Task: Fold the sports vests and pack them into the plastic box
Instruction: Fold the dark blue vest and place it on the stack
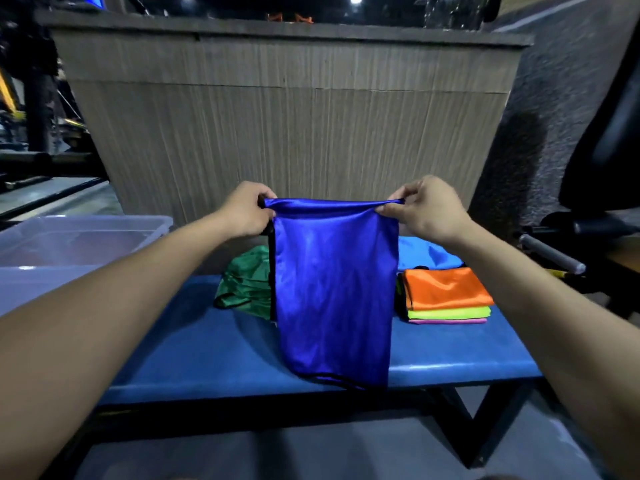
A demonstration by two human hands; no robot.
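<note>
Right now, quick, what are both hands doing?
Left hand: pinching the top left corner of the dark blue vest.
Right hand: pinching the vest's top right corner, so it hangs over the blue bench.

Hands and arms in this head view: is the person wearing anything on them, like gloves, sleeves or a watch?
Nothing that shows. Both the left hand and the right hand are bare, with no gloves or rings visible. The forearms are uncovered right to the edges of the picture: no sleeves, watch, bands or markings appear. Whatever is worn above that lies out of view.
</note>
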